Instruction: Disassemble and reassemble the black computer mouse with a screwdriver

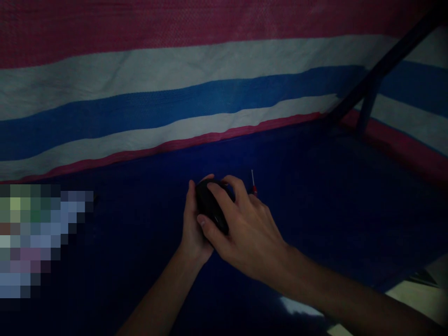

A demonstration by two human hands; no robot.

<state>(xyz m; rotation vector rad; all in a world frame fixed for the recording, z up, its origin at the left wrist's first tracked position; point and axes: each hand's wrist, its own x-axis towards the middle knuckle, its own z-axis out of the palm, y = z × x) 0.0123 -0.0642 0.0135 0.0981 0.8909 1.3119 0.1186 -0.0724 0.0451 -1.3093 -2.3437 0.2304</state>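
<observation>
A black computer mouse (pixel 212 204) is held between my two hands above the dark blue surface. My left hand (pixel 193 228) cups it from the left and below, its fingers partly hidden behind the mouse. Over the top and right side lies my right hand (pixel 245 224), with its thumb on the near left edge and a finger along the upper shell. Just beyond my right hand rests a small screwdriver (pixel 254 185) with a red handle and a thin metal shaft; the end of its handle is hidden by the hand.
A striped red, white and blue sheet (pixel 196 100) hangs behind the blue surface (pixel 140 205). Dark frame bars (pixel 371 81) slant at the upper right. A pixelated, bright-coloured patch (pixel 31 238) covers the left edge.
</observation>
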